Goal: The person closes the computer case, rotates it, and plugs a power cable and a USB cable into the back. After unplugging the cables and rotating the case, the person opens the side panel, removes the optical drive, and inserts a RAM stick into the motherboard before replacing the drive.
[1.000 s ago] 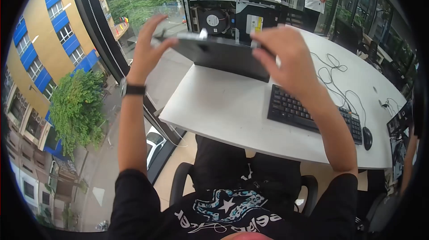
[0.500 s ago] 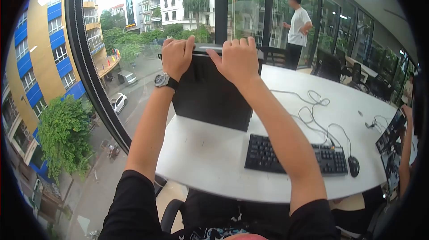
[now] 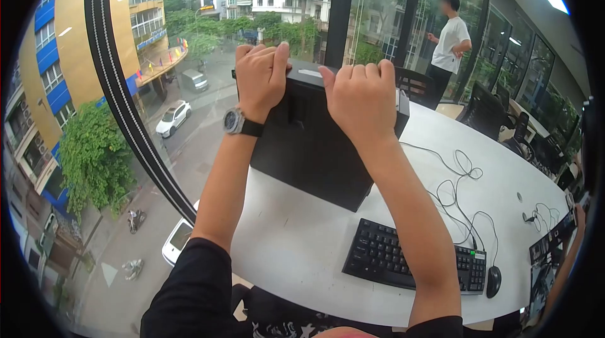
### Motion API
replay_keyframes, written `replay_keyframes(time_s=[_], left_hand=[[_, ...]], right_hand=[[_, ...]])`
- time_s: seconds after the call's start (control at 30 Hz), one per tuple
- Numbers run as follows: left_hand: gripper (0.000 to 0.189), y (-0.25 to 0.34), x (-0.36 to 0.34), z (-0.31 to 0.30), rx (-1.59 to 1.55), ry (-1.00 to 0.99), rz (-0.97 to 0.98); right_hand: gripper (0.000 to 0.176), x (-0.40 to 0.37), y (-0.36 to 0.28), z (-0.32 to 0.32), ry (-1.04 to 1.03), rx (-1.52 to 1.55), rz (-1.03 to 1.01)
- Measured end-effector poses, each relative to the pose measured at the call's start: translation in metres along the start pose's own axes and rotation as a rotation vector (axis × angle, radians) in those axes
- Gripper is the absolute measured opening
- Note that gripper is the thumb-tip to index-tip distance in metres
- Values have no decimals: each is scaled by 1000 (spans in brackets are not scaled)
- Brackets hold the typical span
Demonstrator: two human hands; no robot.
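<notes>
A black computer case [image 3: 305,158] stands upright on the white table [image 3: 290,237], its wide side panel facing me. My left hand [image 3: 261,80] is closed over the left part of its top edge, thumb toward the middle. Farther right along the same edge, my right hand [image 3: 365,102] has its fingers wrapped over the top. Between the two hands a pale label shows on the top face. The fingertips behind the edge are hidden. Under my right forearm lies a black keyboard [image 3: 375,253], partly covered by the arm.
A black mouse [image 3: 494,282] sits right of the keyboard, with loose cables [image 3: 450,187] behind it. At the far right another person's hand [image 3: 578,215] is by a dark device [image 3: 551,237]. Window glass borders the table's left. A person [image 3: 449,42] stands beyond, near office chairs [image 3: 485,108].
My view has tilted and shifted, so more of the case's top shows and the case looks nearer. Both hands keep their hold on its top edge.
</notes>
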State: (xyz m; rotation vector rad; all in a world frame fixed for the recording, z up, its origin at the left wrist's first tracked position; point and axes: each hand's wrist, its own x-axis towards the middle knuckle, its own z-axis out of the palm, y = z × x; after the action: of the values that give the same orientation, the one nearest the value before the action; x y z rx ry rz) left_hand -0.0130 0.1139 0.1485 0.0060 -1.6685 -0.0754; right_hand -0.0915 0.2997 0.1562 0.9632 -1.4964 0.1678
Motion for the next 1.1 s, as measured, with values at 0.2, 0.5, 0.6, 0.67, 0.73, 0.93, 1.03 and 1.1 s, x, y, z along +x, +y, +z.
replay_keyframes(time_s=[0.2, 0.5, 0.6, 0.67, 0.73, 0.93, 1.03, 1.1], left_hand=[[45, -1, 0, -3, -30, -20, -8], [28, 7, -28, 2, 49, 63, -68], [31, 10, -31, 4, 33, 107, -37], [31, 16, -34, 1, 33, 57, -97], [30, 19, -30, 2, 62, 80, -87], [27, 13, -33, 1, 32, 77, -112], [25, 12, -32, 3, 27, 97, -108], [25, 14, -34, -1, 31, 81, -113]], right_hand=[[46, 0, 2, 1, 56, 27, -5], [53, 35, 91, 1, -589, 916, 240], [56, 17, 125, 67, -683, 1432, 404], [57, 0, 122, 123, -640, 1670, 554], [62, -14, 107, 186, -853, 1781, 659], [55, -81, 6, 224, -1029, 2138, 1006], [55, -110, -11, 204, -1029, 2150, 1033], [55, -115, -17, 199, -1016, 2139, 1051]])
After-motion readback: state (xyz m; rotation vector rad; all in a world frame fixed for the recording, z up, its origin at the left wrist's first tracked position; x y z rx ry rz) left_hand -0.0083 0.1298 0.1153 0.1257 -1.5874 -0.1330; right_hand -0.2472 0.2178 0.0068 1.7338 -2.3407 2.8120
